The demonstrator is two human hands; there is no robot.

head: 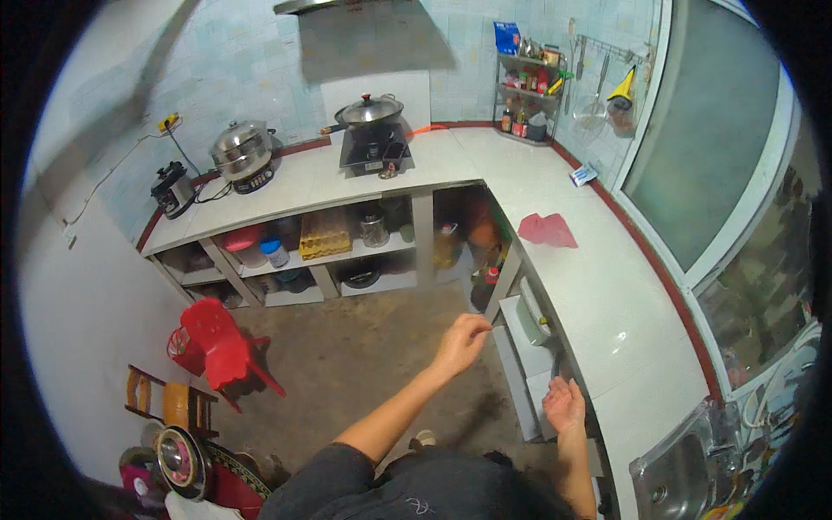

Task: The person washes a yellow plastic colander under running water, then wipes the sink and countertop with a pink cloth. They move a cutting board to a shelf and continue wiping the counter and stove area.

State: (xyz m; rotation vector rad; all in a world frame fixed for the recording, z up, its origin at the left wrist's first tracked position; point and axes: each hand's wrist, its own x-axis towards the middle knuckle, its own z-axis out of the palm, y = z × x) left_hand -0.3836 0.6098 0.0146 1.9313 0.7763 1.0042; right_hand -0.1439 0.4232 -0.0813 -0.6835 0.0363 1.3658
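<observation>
My left hand [463,343] hangs in the air over the floor, near the shelves under the right-hand counter. Its fingers are bent inward and partly hidden, and no object shows in it. Close to the counter's front edge is my right hand [564,404], palm turned up, fingers a little apart and nothing in it. A pale green plastic bin [533,322] stands on the shelf [520,338] just beyond both hands. Farther off, a pink cloth [547,231] lies on the white tiled counter [585,286].
A steel sink [676,481] is set in the counter at the lower right. Across the room stand a lidded wok [372,112] on a cooktop [374,149], a steamer pot [240,153] and a spice rack [530,91]. A red plastic chair [218,344] and a wooden chair [175,403] are at left.
</observation>
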